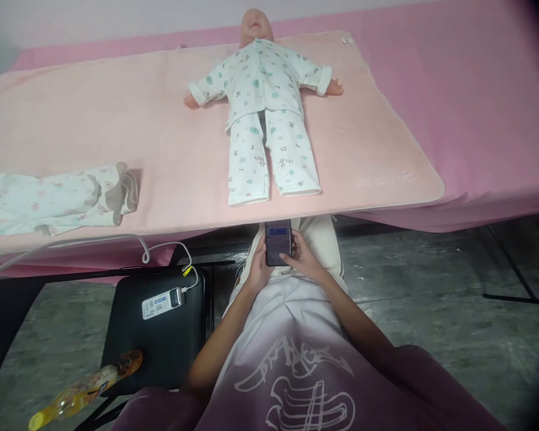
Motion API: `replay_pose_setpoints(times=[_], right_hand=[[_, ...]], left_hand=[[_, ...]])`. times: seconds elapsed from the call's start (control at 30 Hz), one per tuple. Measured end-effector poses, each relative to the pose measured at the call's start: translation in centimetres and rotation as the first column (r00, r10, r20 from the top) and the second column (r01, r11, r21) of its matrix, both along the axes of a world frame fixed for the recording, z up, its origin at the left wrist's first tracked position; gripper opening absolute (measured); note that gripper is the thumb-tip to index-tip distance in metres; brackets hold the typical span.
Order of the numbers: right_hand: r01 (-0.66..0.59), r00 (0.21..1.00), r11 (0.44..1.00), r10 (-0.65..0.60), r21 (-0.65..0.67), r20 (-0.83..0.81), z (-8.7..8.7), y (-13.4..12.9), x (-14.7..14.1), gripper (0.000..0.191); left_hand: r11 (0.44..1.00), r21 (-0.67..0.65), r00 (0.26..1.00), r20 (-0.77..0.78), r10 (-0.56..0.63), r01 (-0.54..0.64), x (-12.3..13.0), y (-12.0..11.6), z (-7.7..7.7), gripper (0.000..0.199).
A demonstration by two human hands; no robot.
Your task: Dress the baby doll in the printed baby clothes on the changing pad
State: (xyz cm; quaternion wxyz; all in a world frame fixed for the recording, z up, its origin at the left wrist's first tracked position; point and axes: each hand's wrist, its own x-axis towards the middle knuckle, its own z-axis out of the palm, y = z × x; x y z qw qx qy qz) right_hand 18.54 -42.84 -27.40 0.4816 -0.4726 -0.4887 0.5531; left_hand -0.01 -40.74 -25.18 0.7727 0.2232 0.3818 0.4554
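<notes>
Over my lap, just below the table edge, I hold a dark smartphone (278,244) with its screen facing up. My left hand (259,268) is closed along its left side. My right hand (303,258) grips the right side, its thumb lying over the lower part of the screen. Beyond the phone, a baby doll (257,27) lies on its back on the table, arms spread. It wears a white printed top (265,81) and matching trousers (249,161); neither hand touches it.
A pink blanket (161,137) covers much of the pink-draped table (476,108). Folded printed baby clothes (49,200) lie at left. On a black stool (161,359) rest a white cabled device (161,303) and a yellow-capped bottle (83,392). A cable (94,238) crosses the table's front edge.
</notes>
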Motion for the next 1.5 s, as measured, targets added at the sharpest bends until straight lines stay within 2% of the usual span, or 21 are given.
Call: replay_pose_setpoints(times=[0.27,0.43,0.53,0.6,0.7,0.83,0.93,1.03,1.13,1.27,1.37,1.5], right_hand=[[-0.031,0.996,0.998,0.027,-0.05,-0.08,1.5,0.1,0.4,0.079],[0.051,0.994,0.996,-0.058,-0.073,-0.096,1.2,0.5,-0.2,0.059],[0.106,0.989,0.991,-0.114,-0.086,-0.089,1.1,0.8,-0.6,0.056],[0.115,0.987,0.989,-0.125,-0.098,-0.099,1.2,0.9,-0.7,0.056],[0.11,0.986,0.988,-0.122,-0.107,-0.111,1.5,0.7,-0.6,0.053],[0.12,0.988,0.989,-0.127,-0.091,-0.082,1.6,0.6,-0.4,0.049],[0.145,0.989,0.988,-0.145,-0.057,0.006,1.4,0.8,-0.5,0.048],[0.158,0.982,0.987,-0.158,0.006,0.107,1.1,1.4,-0.6,0.046],[0.172,0.966,0.984,-0.179,0.054,0.187,1.0,2.2,-0.8,0.044],[0.235,0.927,0.969,-0.248,0.079,0.282,1.0,2.8,-1.2,0.047],[0.252,0.901,0.964,-0.268,0.09,0.341,1.2,2.6,-1.6,0.049],[0.262,0.895,0.959,-0.282,0.104,0.346,1.4,2.1,-1.6,0.052]], left_hand=[[1.0,0.024,0.995,-0.098,0.01,-0.008,0.3,0.2,0.5,0.084],[1.0,0.025,0.999,-0.044,-0.003,0.004,0.1,0.1,-0.4,0.083],[1.0,0.024,0.999,-0.041,-0.002,0.003,0.0,0.1,-0.8,0.08],[0.999,0.037,0.997,-0.076,0.0,0.003,0.0,0.1,-0.7,0.079],[0.993,0.12,0.978,-0.208,0.019,0.007,0.3,0.1,0.0,0.074],[0.975,0.222,0.911,-0.405,0.078,0.015,0.2,0.2,1.1,0.075],[0.965,0.261,0.853,-0.504,0.136,0.001,-0.3,0.5,1.3,0.076],[0.956,0.293,0.807,-0.566,0.171,0.003,-1.0,1.1,0.9,0.076],[0.945,0.321,0.725,-0.664,0.183,0.056,-1.8,1.9,0.0,0.074],[0.932,0.327,0.618,-0.768,0.167,0.154,-2.7,2.7,-1.0,0.058],[0.935,0.31,0.594,-0.79,0.152,0.172,-3.0,3.0,-1.4,0.048],[0.933,0.317,0.587,-0.793,0.164,0.169,-2.9,2.9,-1.6,0.049]])
